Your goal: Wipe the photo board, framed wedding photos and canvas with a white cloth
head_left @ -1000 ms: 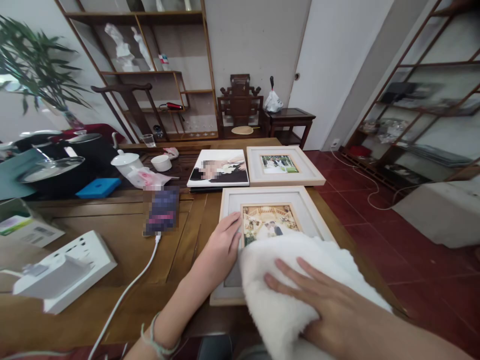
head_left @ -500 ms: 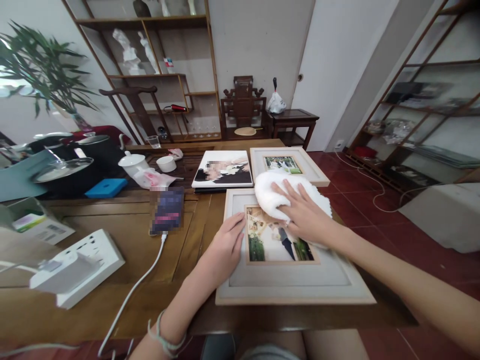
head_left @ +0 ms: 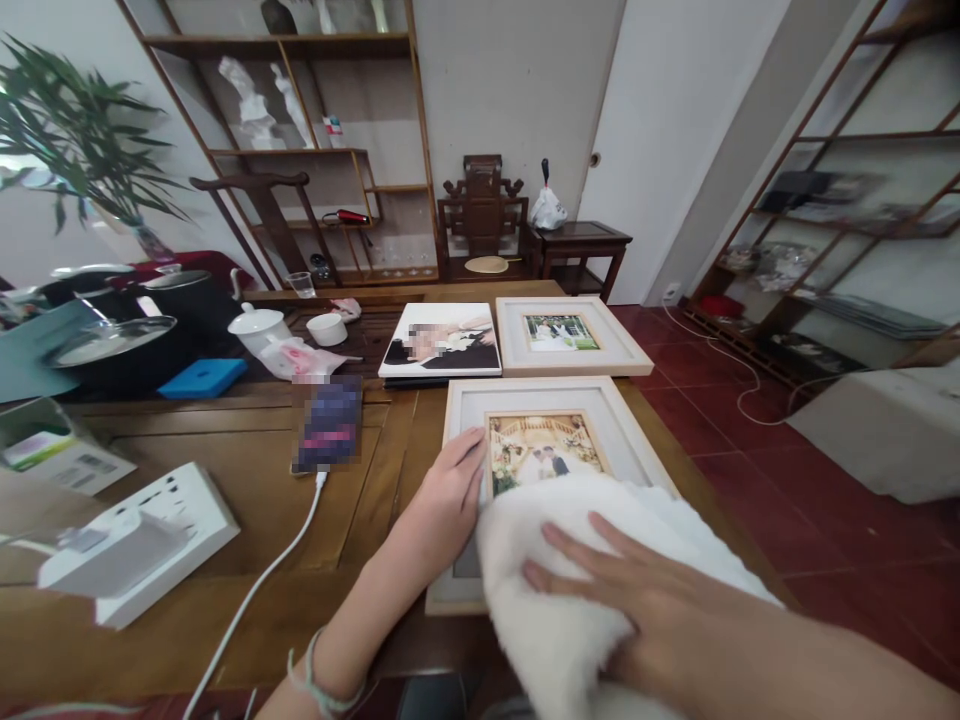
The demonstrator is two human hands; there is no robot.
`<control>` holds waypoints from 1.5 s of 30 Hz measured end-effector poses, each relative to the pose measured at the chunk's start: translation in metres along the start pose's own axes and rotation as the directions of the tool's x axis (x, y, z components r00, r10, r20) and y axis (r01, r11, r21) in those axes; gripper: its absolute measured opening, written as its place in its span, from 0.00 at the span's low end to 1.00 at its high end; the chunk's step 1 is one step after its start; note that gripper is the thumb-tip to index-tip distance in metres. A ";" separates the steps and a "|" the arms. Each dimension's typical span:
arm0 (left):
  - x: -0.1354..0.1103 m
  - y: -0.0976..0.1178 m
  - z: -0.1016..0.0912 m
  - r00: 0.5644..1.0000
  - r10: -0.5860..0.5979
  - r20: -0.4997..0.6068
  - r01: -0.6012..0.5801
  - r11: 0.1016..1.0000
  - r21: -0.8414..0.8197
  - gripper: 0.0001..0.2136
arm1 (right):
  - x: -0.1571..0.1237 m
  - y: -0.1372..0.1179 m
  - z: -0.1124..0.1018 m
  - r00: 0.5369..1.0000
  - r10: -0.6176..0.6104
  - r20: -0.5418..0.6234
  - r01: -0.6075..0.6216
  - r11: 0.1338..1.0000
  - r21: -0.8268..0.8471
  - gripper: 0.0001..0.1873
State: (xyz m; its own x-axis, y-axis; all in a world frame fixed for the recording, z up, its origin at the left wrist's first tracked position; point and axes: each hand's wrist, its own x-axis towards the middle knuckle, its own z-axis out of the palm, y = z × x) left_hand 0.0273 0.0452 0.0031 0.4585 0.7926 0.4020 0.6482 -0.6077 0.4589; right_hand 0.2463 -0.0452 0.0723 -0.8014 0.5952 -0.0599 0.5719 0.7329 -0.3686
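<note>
A light wood picture frame point(head_left: 532, 383) lies flat near the table's front edge, holding a photo point(head_left: 544, 445) of a couple under its glass. My left hand point(head_left: 448, 495) grips its left side, fingers close together at the edge of the photo. A fluffy white cloth point(head_left: 525, 560) covers the frame's lower right part. My right hand point(head_left: 637, 590) holds this cloth from above, fingers spread over it; the thumb is hidden. Just behind are a second framed photo point(head_left: 562, 332) and a white-edged photo panel point(head_left: 442, 335) on something dark.
On the wooden table point(head_left: 270, 535) at left are a white power strip point(head_left: 169, 540), a phone point(head_left: 328, 425) with a charging cable point(head_left: 274, 570), a blue box point(head_left: 202, 378), a white lidded cup point(head_left: 259, 328) and a black pan point(head_left: 112, 345). Red floor tiles point(head_left: 735, 480) lie right of the table.
My right hand has drawn the white cloth from the frame's top right down toward me, uncovering the upper photo and the frame behind. My left hand stays at the frame's left side.
</note>
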 end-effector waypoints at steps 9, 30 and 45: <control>-0.002 -0.002 0.002 1.000 0.024 0.010 -0.024 1.000 0.001 0.19 | 0.019 0.030 0.003 0.957 0.247 -0.155 -0.269 0.953 -0.139 0.23; -0.008 0.009 -0.013 0.997 -0.078 0.004 0.077 0.980 -0.181 0.30 | 0.062 0.016 -0.004 0.999 0.041 0.008 -0.040 0.992 -0.117 0.23; -0.008 0.006 0.000 0.977 -0.203 -0.065 0.201 0.979 -0.031 0.22 | -0.029 0.043 0.021 0.884 0.221 -0.411 -0.365 0.877 -0.313 0.19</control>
State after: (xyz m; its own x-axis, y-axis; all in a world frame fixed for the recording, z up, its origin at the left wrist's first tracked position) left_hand 0.0280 0.0353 0.0026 0.2772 0.8943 0.3512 0.7082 -0.4372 0.5544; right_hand 0.2904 -0.0376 0.0389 -0.5101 0.8239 0.2471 0.8487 0.5288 -0.0111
